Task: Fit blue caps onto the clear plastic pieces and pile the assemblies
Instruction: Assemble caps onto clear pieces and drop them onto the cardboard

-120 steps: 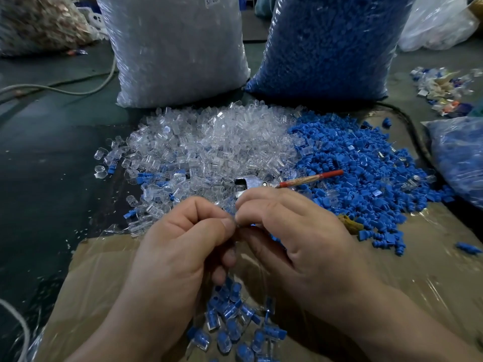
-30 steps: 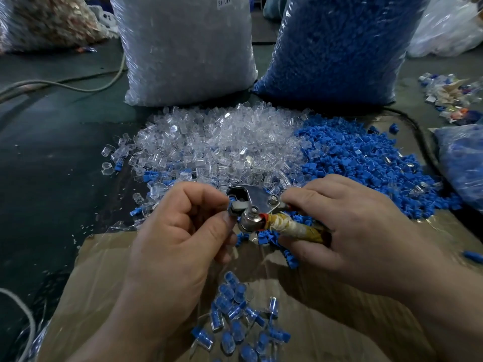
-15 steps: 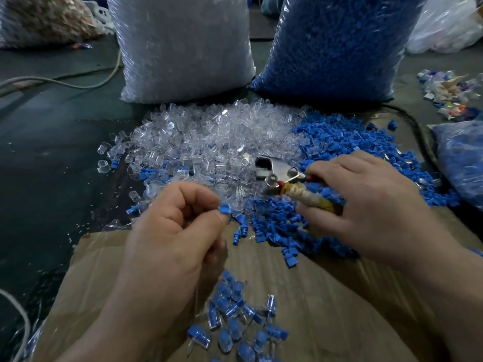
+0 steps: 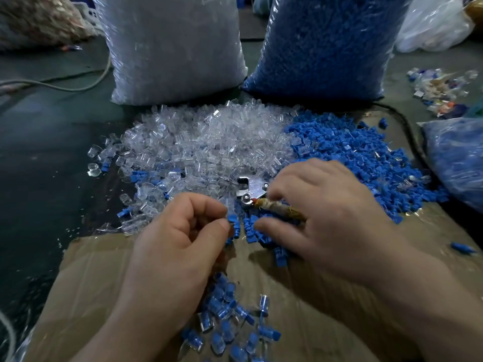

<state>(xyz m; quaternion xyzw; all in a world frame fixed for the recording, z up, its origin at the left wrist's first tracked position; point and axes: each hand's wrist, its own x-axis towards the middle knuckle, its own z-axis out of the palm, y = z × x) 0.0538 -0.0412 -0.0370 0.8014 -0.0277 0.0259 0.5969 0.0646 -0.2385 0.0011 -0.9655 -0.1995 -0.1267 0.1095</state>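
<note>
A pile of clear plastic pieces [image 4: 209, 147] lies ahead of me, with a pile of loose blue caps [image 4: 352, 152] to its right. My left hand [image 4: 177, 244] pinches a small blue-capped piece [image 4: 232, 220] between thumb and forefinger. My right hand [image 4: 326, 210] lies over the near edge of the blue caps, its thumb and fingers around the wrapped handle of metal pliers [image 4: 251, 186]. The tool's head rests on the pieces. Finished assemblies [image 4: 227, 322] are heaped on the cardboard [image 4: 91, 283] below my left hand.
Two tall sacks stand behind the piles, one of clear pieces [image 4: 172, 48] and one of blue caps [image 4: 326, 43]. Another bluish bag [image 4: 457, 163] lies at the right edge. A cable [image 4: 65, 84] crosses the dark floor at left. Scraps [image 4: 439, 92] lie far right.
My right hand has brought the pliers away from my left hand and down onto the piles. My left hand still pinches the capped piece.
</note>
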